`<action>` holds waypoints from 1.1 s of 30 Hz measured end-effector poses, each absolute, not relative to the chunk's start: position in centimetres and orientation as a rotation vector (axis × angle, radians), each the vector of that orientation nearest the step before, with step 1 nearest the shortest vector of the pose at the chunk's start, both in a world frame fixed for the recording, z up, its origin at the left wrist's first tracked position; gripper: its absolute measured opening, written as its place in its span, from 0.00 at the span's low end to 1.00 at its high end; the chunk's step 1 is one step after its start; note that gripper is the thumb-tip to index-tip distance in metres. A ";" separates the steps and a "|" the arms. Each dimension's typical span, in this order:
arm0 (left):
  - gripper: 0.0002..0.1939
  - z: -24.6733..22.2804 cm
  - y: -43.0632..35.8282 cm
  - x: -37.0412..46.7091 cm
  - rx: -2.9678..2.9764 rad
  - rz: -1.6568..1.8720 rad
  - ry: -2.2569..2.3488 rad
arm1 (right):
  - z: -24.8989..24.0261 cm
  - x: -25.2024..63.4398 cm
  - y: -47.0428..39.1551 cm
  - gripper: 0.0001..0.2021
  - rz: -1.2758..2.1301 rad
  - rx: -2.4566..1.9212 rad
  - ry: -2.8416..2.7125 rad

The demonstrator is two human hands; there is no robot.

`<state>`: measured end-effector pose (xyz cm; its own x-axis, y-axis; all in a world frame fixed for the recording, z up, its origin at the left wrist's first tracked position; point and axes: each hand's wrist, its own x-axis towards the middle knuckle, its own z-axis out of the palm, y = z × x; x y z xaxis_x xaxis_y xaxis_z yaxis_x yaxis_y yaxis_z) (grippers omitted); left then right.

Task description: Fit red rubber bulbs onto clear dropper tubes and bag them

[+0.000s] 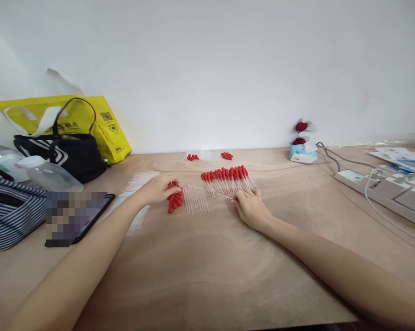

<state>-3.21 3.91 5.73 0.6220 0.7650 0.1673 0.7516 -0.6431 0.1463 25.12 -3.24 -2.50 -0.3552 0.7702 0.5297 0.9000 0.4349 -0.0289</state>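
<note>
At the left pile of small red rubber bulbs (175,202), my left hand (156,189) has its thumb and fingers closed around a red bulb. Beside that pile lies a row of thin clear tubes (196,200). My right hand (251,208) rests on the table, fingers pinched on a thin clear tube (225,196) that points left. Just beyond the right hand, several droppers with red bulbs (224,174) on clear tubes lie side by side in a slanting row. Its fingers cover some of their lower ends.
Near the wall lies a clear bag (210,155) with red bulbs at both ends. White plastic strips (136,225) and a phone (93,218) lie left, near a striped bag (17,216), bottle (52,174) and yellow bag (116,133). A power strip (362,184) and tissue pack (302,155) are right.
</note>
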 end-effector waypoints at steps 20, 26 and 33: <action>0.08 -0.6 -0.5 3.5 2.131 1.093 0.967 | -2.5 25.1 -3.3 0.09 -0.194 -1.252 -2.150; 0.07 -1.3 -0.2 3.7 1.953 1.137 1.049 | -2.3 24.7 -3.4 0.08 -0.197 -1.172 -2.163; 0.11 -1.2 -0.3 3.8 2.410 1.212 1.066 | -2.4 24.2 -3.4 0.07 -0.236 -1.145 -2.128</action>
